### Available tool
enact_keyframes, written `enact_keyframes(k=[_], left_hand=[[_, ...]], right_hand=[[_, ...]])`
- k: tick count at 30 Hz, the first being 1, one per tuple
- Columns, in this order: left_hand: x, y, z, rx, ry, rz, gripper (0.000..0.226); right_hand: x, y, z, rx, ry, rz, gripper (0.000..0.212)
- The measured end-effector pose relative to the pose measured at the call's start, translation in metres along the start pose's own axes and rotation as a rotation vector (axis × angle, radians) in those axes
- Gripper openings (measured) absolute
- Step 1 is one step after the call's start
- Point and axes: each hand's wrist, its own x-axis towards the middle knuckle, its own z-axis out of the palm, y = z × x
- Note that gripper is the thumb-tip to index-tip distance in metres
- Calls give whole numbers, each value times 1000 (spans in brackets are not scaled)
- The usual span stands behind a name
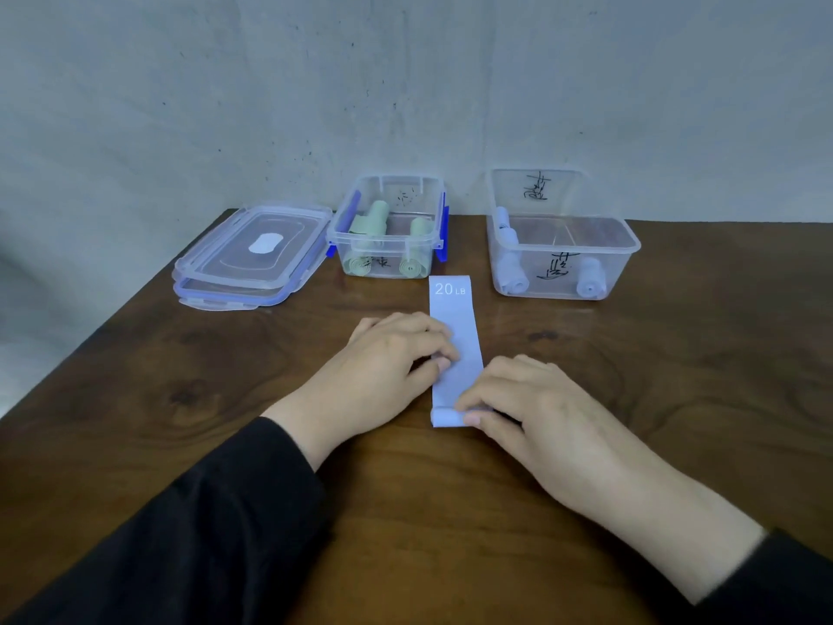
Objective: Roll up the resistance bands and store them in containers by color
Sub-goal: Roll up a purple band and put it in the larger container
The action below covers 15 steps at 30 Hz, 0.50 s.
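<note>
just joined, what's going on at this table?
A person is rolling a light blue band marked 20 LB on the wooden table. The right hand pinches the small roll started at the near end, while the left hand holds the strip's left edge. Behind, the left container holds green rolls, the right container holds blue rolls, and two lids lie stacked alongside.

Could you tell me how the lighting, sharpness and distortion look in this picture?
Head view: soft, even light with a cool cast; faint shadows under the left hand and right hand; dull sheen on the dark wooden table; the far table edge bows from the wide-angle lens; "20 LB" on the pale blue flat resistance band reads sharply, while the black marks on the clear plastic right-hand container stay illegible.
</note>
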Motion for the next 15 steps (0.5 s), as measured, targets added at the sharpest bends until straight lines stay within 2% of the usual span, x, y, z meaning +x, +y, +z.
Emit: enact_keyframes(k=[3, 7, 11, 15], left_hand=[[4, -1, 2, -28, 22, 1, 12], [10, 0, 3, 1, 32, 14, 14], [11, -3, 2, 13, 48, 27, 13], [11, -3, 1, -5, 36, 7, 14]], right_hand=[[-1, 0, 2, -7, 9, 26, 28], [1, 1, 4, 13, 16, 38, 13], [-1, 4, 0, 22, -68, 5, 14], [3, 5, -3, 24, -50, 0, 5]])
